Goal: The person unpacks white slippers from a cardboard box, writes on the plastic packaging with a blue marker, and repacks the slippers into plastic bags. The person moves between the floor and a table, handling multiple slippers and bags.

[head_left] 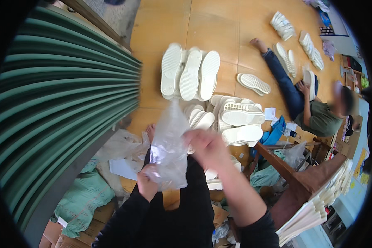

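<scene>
A crumpled clear plastic bag [168, 145] stood upright between both hands, over the person's dark-clothed lap. The left hand [146, 184] gripped its lower edge with fingers closed on the film; the right hand [206, 146] pinched its right side higher up. Just beyond the grip lay stacked white rubber shoe soles [189, 74] on the tan floor [161, 25], with a green corrugated sheet [66, 99] to the left.

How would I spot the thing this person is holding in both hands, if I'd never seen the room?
Start at the big green corrugated shutter on the left, then look right to the two black-sleeved arms rising from the bottom edge. Between the left hand and right hand hangs a crumpled clear plastic bag. Unlike the white shoe soles on the floor beyond, it is see-through and limp.
</scene>
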